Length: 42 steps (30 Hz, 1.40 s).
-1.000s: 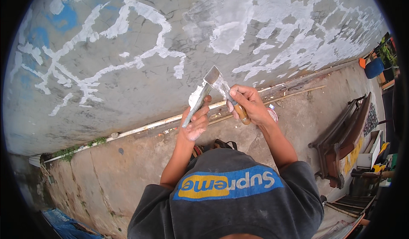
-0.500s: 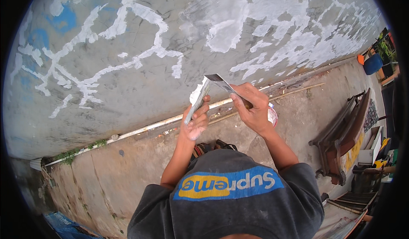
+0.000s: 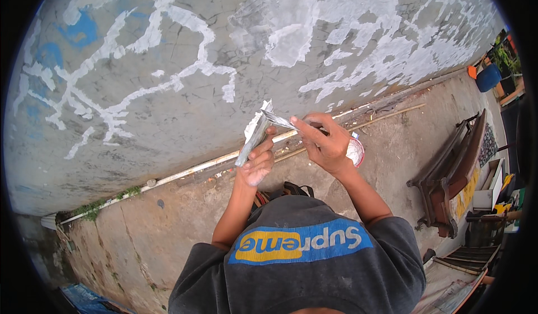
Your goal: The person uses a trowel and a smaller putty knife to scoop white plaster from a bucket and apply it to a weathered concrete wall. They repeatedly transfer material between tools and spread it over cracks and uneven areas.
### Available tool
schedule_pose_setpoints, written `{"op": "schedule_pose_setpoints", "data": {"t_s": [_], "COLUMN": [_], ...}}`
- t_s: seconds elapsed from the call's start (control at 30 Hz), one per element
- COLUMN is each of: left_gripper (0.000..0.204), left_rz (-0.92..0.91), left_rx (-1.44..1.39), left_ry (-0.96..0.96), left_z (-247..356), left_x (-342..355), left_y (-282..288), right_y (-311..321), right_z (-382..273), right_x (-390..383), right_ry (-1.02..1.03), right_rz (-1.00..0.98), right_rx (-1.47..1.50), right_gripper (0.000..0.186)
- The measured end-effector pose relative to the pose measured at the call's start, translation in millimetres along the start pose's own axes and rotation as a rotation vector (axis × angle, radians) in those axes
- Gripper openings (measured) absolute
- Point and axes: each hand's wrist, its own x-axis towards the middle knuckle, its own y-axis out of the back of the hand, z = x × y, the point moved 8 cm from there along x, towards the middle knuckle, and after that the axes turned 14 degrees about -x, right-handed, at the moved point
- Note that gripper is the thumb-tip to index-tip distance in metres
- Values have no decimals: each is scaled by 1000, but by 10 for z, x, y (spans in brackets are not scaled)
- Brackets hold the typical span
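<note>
My left hand is closed around a flat grey plate, which is tilted, with white putty along its far-left edge. In my right hand is a putty knife, gripped near its handle, which the fingers mostly cover. The knife's metal blade points left, and its tip meets the upper end of the plate by the putty. Both hands are held in front of a grey wall that carries white putty patches and branching white lines.
A round tub with white contents and a reddish rim stands on the concrete floor beyond my right wrist. A pale pipe runs along the wall's foot. To the right are a brown wooden bench and a blue barrel.
The putty knife has turned flatter and its tip has shifted down and left on the plate. My right hand has moved slightly left; the plate has tipped a little.
</note>
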Motion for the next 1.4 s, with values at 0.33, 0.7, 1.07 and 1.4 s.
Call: {"op": "schedule_pose_setpoints", "data": {"t_s": [0.33, 0.7, 1.07, 1.4], "left_gripper": [27, 28, 25, 23], "left_rz": [-41, 10, 326, 595], "left_rx": [108, 254, 624, 783], "left_ry": [-2, -1, -237, -448], "left_z": [108, 157, 526, 731], "left_x": [-92, -69, -205, -291], "left_y": [-40, 29, 136, 179], "right_y": [-379, -174, -125, -179], "right_z": [455, 485, 395, 252], "right_x": [-382, 4, 108, 20], "right_ry": [-691, -490, -375, -254], "right_rz": [-810, -570, -569, -478], "right_rx": [644, 134, -118, -134], "right_gripper": [25, 19, 15, 13]}}
